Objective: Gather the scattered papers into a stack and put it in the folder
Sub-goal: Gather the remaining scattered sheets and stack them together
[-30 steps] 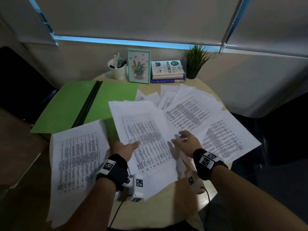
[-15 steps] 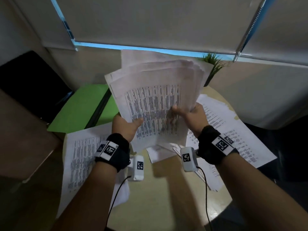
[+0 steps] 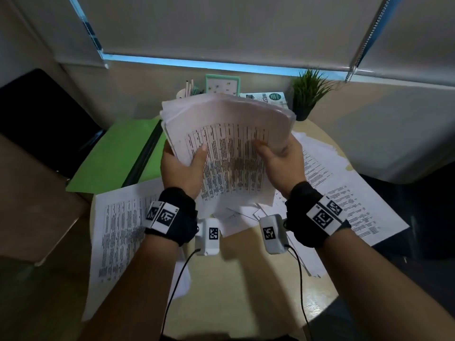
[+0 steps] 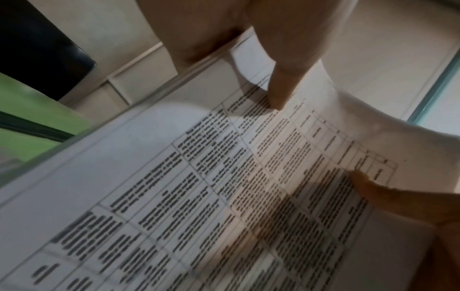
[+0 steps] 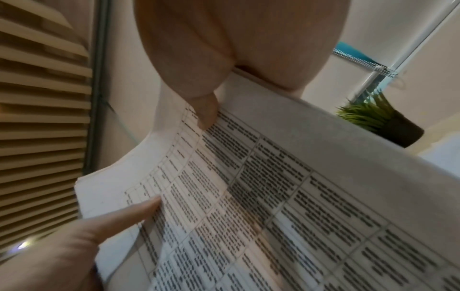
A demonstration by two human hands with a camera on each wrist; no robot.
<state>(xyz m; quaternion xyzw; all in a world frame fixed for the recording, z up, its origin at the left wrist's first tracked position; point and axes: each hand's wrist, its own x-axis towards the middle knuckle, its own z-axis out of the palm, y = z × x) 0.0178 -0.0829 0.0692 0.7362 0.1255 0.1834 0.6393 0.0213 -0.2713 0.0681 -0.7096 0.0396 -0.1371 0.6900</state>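
A thick bundle of printed sheets stands nearly upright above the table, bowed at the top, its lower edges uneven. My left hand grips its left edge, thumb across the printed face, and my right hand grips the right edge the same way. The left wrist view shows the bundle pinched under my left thumb, and the right wrist view shows it under my right thumb. The open green folder lies flat at the left back of the round table. Loose sheets lie at the front left and the right.
Behind the bundle stand a cup of pens, a green picture frame, a book pile and a small potted plant below the window blind. A dark chair stands at the left.
Both hands lifted the gathered sheets off the table and stood them upright. Since half a second ago the bundle has come lower and its edges are more even.
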